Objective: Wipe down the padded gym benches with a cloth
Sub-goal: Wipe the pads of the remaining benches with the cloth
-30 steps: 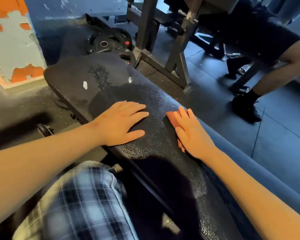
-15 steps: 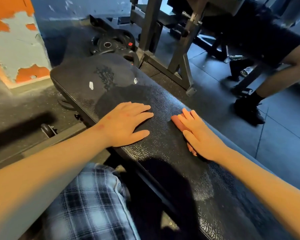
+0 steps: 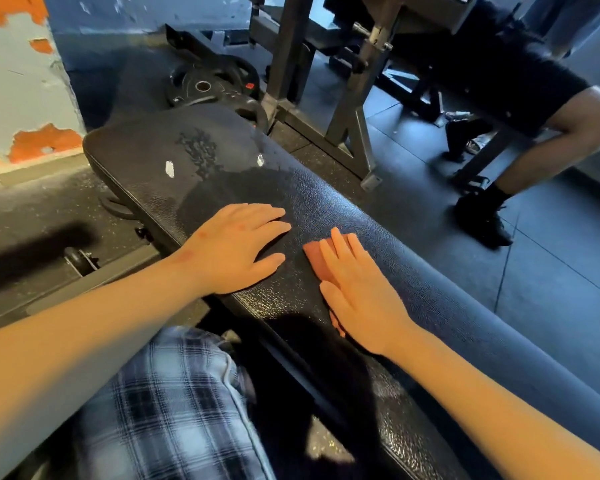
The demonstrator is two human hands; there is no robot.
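Observation:
A black padded bench (image 3: 378,237) runs from the upper left to the lower right; its cover is worn, with two small white tears near the far end. My left hand (image 3: 236,249) lies flat on the pad with straight fingers. My right hand (image 3: 357,292) presses flat on a small pinkish-red cloth (image 3: 314,254), which shows past the fingertips and under the palm's edge. The two hands sit side by side, a short gap between them.
Black weight plates (image 3: 208,86) lie on the floor beyond the bench's far end. A steel rack frame (image 3: 347,126) stands to the right of them. Another person's leg and black shoe (image 3: 482,220) are at the right. A peeling orange-and-blue wall (image 3: 21,81) stands at the left.
My right hand and the cloth have slid a little toward the left hand. The left hand stays flat in nearly the same spot on the pad.

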